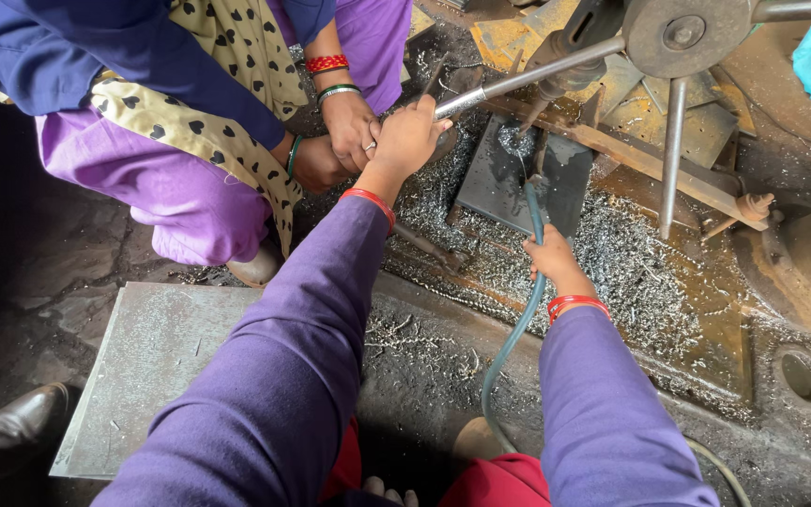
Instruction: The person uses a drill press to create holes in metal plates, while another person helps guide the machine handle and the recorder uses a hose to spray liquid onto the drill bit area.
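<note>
two hands — left hand [408, 139] on lever [527, 76], right hand [549, 253] on hose [518, 324]

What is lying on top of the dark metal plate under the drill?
On the dark metal plate lies a small heap of shiny metal shavings and the green hose end. The surface beneath them is covered.

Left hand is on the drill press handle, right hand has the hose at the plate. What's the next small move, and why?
Probably ease the handle down a little further with the left hand, keeping the right hand steady on the green hose. The drill bit sits just above the dark steel plate, where shavings ring a spot, and the hose end already points there.
</note>
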